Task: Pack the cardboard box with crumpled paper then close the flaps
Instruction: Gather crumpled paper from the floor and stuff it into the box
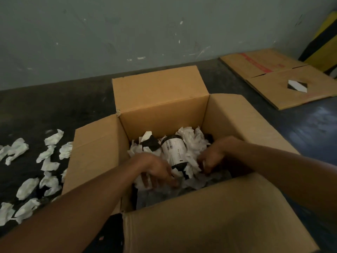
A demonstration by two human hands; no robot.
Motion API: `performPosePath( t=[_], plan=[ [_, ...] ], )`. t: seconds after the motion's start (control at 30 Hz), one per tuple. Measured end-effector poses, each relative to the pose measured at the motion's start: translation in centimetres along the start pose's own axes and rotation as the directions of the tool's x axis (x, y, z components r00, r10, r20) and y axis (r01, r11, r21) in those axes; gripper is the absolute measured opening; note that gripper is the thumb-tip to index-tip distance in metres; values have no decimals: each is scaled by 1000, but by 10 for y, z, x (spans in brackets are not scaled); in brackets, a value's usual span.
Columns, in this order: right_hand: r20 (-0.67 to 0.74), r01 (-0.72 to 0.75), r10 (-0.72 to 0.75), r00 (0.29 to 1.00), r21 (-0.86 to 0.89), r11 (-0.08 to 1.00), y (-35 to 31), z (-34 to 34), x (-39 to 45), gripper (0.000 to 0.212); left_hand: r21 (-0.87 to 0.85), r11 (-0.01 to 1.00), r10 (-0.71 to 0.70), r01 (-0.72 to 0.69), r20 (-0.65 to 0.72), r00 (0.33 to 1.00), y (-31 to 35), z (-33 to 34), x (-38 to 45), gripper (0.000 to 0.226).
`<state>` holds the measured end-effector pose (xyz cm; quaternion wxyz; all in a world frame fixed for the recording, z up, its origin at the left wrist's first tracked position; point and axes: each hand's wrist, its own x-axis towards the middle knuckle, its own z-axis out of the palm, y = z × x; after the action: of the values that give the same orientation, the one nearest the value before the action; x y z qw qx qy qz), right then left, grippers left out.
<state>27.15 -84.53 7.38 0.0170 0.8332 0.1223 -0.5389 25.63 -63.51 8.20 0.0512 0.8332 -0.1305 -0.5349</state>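
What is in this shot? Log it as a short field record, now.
box: cardboard box, all four flaps open
inside box: dark bottle with white label lying among crumpled paper
left hand: down inside box, on the paper beside the bottle
right hand: down inside box, fingers curled in the paper
outside box: loose paper wads on the dark floor to its left
background: flattened cardboard by the wall

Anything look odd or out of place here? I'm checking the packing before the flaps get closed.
Nothing looks damaged. Many crumpled paper pieces lie loose on the floor left of the cardboard box, not yet packed. A labelled bottle lies tilted in the paper inside, between the left hand and right hand. All four flaps stand open.
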Motion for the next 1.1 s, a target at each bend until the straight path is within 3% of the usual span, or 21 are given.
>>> performPosePath(
  t=[0.1, 0.27, 0.37, 0.47, 0.53, 0.6, 0.67, 0.77, 0.87, 0.93, 1.03, 1.1],
  plan=[
    [45, -70, 76, 996, -121, 990, -8, 15, 20, 57, -47, 998, -36, 44, 163, 986, 0, 17, 20, 49],
    [49, -36, 41, 998, -101, 994, -9, 11, 19, 47, -46, 998, -42, 53, 207, 977, 7, 20, 29, 48],
    [-139, 20, -16, 990, 22, 1000, -2, -8, -8, 26, -33, 999, -31, 33, 52, 998, 6, 5, 16, 48],
    [-431, 172, -45, 901, 260, 950, 1, -20, -22, 45, 41, 997, 72, -62, -302, 951, -2, -12, 1, 47],
    [-500, 251, -86, 862, 274, 928, -5, -15, -14, 66, 31, 993, 114, -112, -417, 902, -6, -11, -1, 51],
    [-461, 197, -107, 881, 151, 969, -12, -2, 10, 88, -81, 985, 110, -155, -401, 909, -11, -2, 8, 67],
    [-381, 123, -83, 921, 81, 989, -18, 11, 37, 93, -128, 976, 109, -174, -400, 910, -13, 9, 23, 85],
    [-356, 100, -67, 932, 75, 992, -19, 10, 50, 95, -87, 976, 146, -199, -420, 896, -9, 15, 41, 83],
    [-413, 236, -158, 897, 144, 961, -13, -14, 26, 104, -67, 993, 54, -94, -447, 893, -11, 1, 36, 99],
    [-514, 258, -86, 853, 273, 927, -3, -28, 13, 92, -50, 999, -23, -3, -522, 853, -16, -10, 23, 115],
    [-524, 161, 107, 845, 441, 883, 10, -36, 21, 91, -153, 988, -88, 1, -565, 820, -26, -20, 27, 121],
    [-476, 86, 108, 873, 369, 926, 8, -35, 46, 84, -250, 968, -113, -22, -511, 852, -30, -20, 47, 127]
  ],
)
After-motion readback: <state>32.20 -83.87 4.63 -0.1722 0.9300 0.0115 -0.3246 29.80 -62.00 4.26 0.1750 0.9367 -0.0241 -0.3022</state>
